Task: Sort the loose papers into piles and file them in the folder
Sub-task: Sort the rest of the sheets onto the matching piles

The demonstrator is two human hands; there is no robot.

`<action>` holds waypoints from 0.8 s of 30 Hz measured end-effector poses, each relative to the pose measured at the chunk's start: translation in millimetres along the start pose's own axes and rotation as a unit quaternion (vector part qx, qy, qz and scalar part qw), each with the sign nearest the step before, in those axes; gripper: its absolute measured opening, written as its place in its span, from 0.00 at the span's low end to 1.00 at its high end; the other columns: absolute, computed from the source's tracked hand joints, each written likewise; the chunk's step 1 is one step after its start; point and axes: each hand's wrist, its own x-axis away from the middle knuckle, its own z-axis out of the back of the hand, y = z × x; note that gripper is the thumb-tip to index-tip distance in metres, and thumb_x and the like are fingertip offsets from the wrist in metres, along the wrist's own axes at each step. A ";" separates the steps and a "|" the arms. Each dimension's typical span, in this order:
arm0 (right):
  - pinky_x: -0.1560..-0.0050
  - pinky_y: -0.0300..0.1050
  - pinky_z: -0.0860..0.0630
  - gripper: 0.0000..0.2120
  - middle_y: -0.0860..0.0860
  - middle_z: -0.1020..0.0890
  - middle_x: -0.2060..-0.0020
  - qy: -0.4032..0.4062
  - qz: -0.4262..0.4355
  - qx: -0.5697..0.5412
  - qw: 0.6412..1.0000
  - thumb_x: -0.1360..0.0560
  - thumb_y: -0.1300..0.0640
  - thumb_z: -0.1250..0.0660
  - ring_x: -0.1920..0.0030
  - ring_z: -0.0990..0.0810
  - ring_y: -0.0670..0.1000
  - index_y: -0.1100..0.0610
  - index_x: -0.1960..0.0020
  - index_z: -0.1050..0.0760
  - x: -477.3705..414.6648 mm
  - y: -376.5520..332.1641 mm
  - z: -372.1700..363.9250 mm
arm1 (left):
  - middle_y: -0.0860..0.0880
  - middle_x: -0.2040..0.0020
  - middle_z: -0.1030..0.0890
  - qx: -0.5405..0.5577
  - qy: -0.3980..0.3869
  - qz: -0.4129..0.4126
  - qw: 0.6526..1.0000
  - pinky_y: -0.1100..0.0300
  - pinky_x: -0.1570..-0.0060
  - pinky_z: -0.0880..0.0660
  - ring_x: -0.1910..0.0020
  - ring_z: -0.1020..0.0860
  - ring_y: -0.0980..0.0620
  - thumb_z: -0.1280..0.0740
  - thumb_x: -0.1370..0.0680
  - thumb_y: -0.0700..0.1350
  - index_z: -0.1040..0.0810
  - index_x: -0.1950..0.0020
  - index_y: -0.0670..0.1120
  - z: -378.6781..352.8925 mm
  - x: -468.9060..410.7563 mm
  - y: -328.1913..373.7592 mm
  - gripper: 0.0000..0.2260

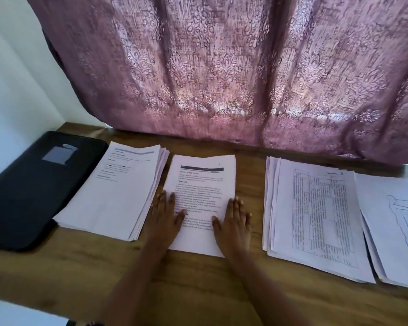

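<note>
Centrally on the counter [198, 285], the text pile [201, 184] lies long axis pointing away toward the curtain [222, 67]; left hand [164, 214] and right hand [233, 220] press flat, fingers straight, on its side edges.

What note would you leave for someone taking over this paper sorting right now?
Hands: the left hand and right hand are both open, lying flat on the text pile, one at each side edge.
Things: on the desk, from the left, are the closed black folder, form pile, text pile, table pile and drawing pile.
Done: the papers appear sorted into four piles.
Left: file the piles in the folder.
</note>
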 end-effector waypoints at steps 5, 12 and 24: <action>0.26 0.58 0.64 0.36 0.55 0.59 0.22 -0.008 -0.029 0.016 0.999 0.19 0.40 0.52 0.23 0.62 0.55 0.59 0.22 0.61 4.0 -17.8 -0.5 | 0.39 0.23 0.41 -0.004 0.004 -0.045 0.999 0.42 0.29 0.40 0.25 0.41 0.37 0.40 0.20 0.54 0.40 0.23 0.40 9.1 1.4 -2.3 0.29; 0.28 0.48 0.66 0.33 0.49 0.60 0.23 0.107 -0.049 -0.039 0.992 0.19 0.44 0.47 0.24 0.64 0.50 0.54 0.22 0.59 29.0 18.1 54.7 | 0.42 0.26 0.34 0.017 0.041 -0.133 0.990 0.46 0.29 0.49 0.26 0.38 0.39 0.38 0.23 0.57 0.30 0.28 0.44 24.6 -3.1 49.0 0.27; 0.26 0.52 0.45 0.27 0.57 0.39 0.25 0.114 -0.070 0.041 0.990 0.21 0.46 0.40 0.25 0.42 0.58 0.57 0.26 0.39 -53.4 203.1 144.7 | 0.48 0.25 0.35 0.161 -0.098 -0.154 0.970 0.47 0.32 0.31 0.28 0.32 0.45 0.40 0.21 0.60 0.40 0.24 0.51 -32.7 -40.0 248.8 0.28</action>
